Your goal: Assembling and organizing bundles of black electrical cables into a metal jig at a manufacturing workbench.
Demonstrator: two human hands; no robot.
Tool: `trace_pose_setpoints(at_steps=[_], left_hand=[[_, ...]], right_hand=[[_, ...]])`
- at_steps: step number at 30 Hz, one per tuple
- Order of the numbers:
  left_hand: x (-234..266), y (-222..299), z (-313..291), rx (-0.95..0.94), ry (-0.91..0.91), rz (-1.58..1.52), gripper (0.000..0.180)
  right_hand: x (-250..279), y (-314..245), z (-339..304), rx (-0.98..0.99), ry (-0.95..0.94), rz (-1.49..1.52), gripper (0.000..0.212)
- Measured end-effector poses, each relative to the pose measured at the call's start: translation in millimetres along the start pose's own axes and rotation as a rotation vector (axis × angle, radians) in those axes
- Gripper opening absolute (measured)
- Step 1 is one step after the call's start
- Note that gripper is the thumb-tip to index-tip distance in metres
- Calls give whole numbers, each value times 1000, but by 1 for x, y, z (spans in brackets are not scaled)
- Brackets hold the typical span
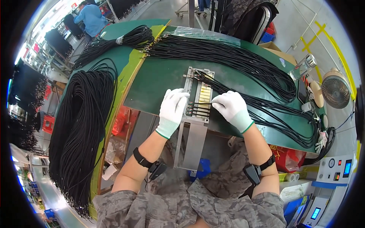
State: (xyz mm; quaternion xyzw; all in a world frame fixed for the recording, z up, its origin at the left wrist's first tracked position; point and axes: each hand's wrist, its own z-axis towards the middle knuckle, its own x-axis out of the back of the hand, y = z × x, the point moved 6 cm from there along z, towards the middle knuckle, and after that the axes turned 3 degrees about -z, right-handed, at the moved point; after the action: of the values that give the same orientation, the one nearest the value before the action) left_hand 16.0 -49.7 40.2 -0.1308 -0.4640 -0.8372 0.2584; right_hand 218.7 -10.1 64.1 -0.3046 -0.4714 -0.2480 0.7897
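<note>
A metal fixture (pixel 206 71) with a row of pale yellow blocks (pixel 205 93) stands at the table's near edge. Several short black cable ends (pixel 200 110) lie side by side across its lower part. My right hand (pixel 231 107), in a white glove with a green cuff edge, pinches a black cable (pixel 205 103) just right of the fixture. On the other side, my gloved left hand (pixel 173 107) rests at the fixture's left edge with fingers bent together; what they hold, if anything, is hidden. More cables (pixel 243 98) run from the fixture's top toward the right.
A long cable bundle (pixel 213 49) crosses the back of the green table (pixel 152 81). Another large bundle (pixel 81 114) hangs over the yellow-green strip at left. At right are a fan (pixel 336 89), a glass jar (pixel 304 66) and a control box (pixel 334 169). A person (pixel 90 19) works far left.
</note>
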Motion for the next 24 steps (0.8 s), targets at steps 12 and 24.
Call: trace_pose_setpoints(at_steps=[12,24], left_hand=[[-29,15,6,-265,-228,333,22],[-26,17,1,-248,-142,226,20]], right_hand=[[6,23,20,-128,131,-296,15],[-4,24,26,-168,78,-227,14]])
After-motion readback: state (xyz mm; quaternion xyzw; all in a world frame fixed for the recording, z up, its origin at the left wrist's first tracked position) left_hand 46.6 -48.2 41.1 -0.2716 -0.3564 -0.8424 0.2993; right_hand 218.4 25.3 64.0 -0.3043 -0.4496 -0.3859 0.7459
